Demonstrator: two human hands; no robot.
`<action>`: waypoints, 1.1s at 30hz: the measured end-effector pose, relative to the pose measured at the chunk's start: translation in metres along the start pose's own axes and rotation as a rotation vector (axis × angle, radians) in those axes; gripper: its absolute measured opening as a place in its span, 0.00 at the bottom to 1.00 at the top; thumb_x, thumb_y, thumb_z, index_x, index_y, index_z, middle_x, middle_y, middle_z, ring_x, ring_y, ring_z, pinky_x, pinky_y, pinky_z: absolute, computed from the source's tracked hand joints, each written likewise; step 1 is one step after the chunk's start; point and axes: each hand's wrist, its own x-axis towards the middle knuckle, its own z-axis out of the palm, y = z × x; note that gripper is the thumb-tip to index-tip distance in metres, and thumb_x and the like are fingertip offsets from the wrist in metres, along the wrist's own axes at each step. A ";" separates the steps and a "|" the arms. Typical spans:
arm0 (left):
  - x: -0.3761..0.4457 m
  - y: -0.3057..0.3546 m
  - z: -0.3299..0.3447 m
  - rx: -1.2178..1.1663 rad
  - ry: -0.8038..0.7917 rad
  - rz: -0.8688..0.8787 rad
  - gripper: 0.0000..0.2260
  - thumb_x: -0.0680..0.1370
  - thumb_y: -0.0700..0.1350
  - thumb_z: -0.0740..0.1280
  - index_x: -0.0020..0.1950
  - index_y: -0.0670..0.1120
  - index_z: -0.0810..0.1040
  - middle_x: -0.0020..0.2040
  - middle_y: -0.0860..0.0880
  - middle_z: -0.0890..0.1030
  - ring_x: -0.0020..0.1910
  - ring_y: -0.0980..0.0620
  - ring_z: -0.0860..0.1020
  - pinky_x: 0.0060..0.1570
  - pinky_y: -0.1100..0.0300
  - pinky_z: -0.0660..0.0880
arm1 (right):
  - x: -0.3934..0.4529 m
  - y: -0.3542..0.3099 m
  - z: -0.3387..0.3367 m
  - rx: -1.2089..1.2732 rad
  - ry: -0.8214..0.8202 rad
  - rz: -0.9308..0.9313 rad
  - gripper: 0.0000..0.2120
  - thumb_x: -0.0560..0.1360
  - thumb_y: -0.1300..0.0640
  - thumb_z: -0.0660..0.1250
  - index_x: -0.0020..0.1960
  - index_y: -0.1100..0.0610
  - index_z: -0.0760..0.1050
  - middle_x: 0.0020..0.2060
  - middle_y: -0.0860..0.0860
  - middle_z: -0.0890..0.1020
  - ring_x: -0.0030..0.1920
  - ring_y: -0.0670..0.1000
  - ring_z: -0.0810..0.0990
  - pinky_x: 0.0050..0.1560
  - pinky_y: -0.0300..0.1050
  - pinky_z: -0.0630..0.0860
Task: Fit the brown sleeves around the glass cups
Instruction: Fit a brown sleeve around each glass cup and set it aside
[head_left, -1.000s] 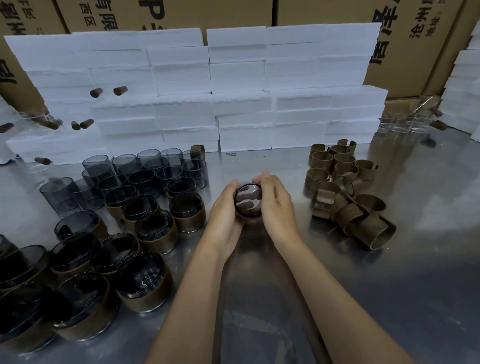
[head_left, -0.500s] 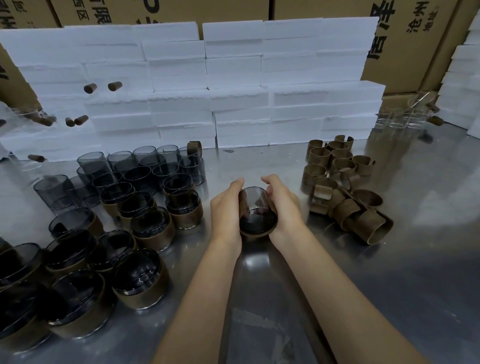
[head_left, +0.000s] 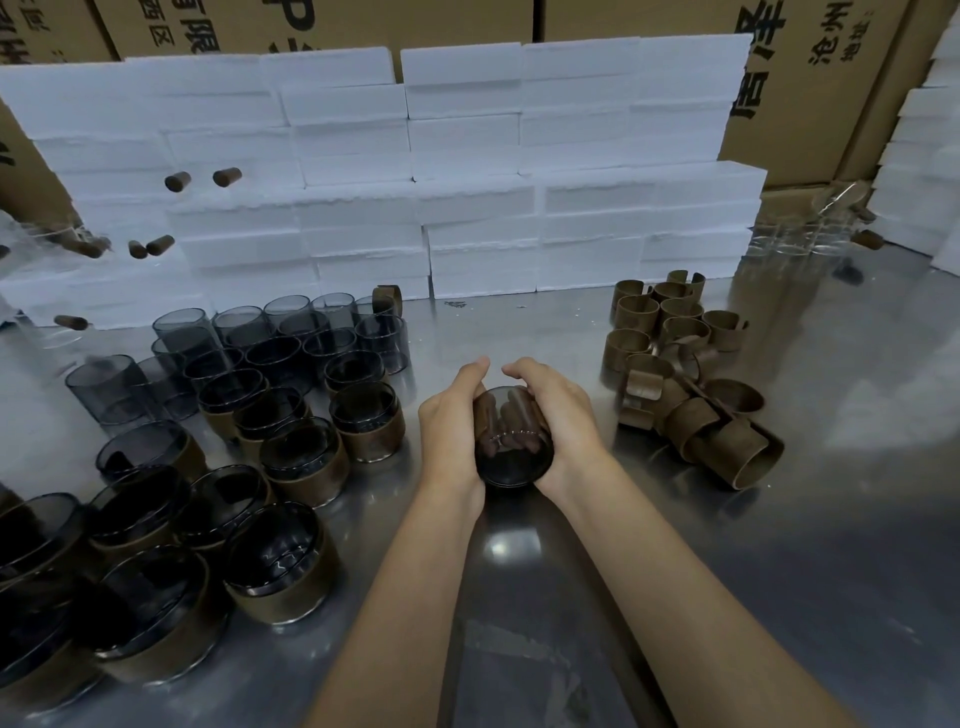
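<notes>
1. Cup (head_left: 513, 447): smoked glass, held above the steel table (head_left: 779, 597), mouth tipped toward my camera. I see curled fingers and a brown band through its wall, so I judge the sleeve (head_left: 485, 415) is being worked round it; how far it sits I cannot tell.
2. Left hand (head_left: 451, 431): wrapped round the cup's left side, thumb over the far rim.
3. Right hand (head_left: 558, 421): wrapped round the right side, thumb close to the left one. Both hands are clamped on the same cup.
4. Risk, slip: the glass is smooth and tilted off the table; if I loosen one palm while pressing the sleeve, it may drop and crack on the steel.
5. Risk, skew: uneven pressure from the two sides could seat the sleeve crooked.
6. Finished cups (head_left: 311, 467): sleeved, crowded just to the left. Setting this one down carelessly could knock them together.
7. Bare cups (head_left: 291, 332): behind those, packed touching.
8. Loose sleeves (head_left: 691, 395): piled to the right, some overlapping; a hasty reach may drag several along.
</notes>
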 end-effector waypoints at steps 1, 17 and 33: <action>0.000 0.000 0.000 -0.001 -0.006 0.002 0.23 0.77 0.47 0.73 0.24 0.51 0.69 0.26 0.51 0.68 0.26 0.52 0.71 0.33 0.58 0.72 | 0.000 0.000 0.000 0.001 -0.004 0.001 0.06 0.73 0.61 0.73 0.45 0.59 0.76 0.28 0.53 0.72 0.28 0.53 0.74 0.30 0.42 0.76; 0.007 -0.002 0.000 0.240 -0.224 0.076 0.15 0.74 0.61 0.73 0.35 0.52 0.85 0.37 0.50 0.85 0.37 0.54 0.83 0.39 0.62 0.78 | -0.002 -0.014 -0.007 -0.050 0.186 -0.253 0.10 0.76 0.58 0.70 0.38 0.55 0.73 0.23 0.48 0.68 0.32 0.53 0.69 0.35 0.46 0.69; 0.008 0.011 -0.010 -0.519 -0.243 -0.165 0.15 0.85 0.49 0.60 0.58 0.39 0.78 0.57 0.36 0.82 0.58 0.37 0.79 0.61 0.45 0.78 | 0.008 -0.021 -0.021 -0.429 -0.096 -0.233 0.22 0.67 0.42 0.66 0.57 0.49 0.81 0.59 0.46 0.82 0.62 0.45 0.78 0.58 0.46 0.74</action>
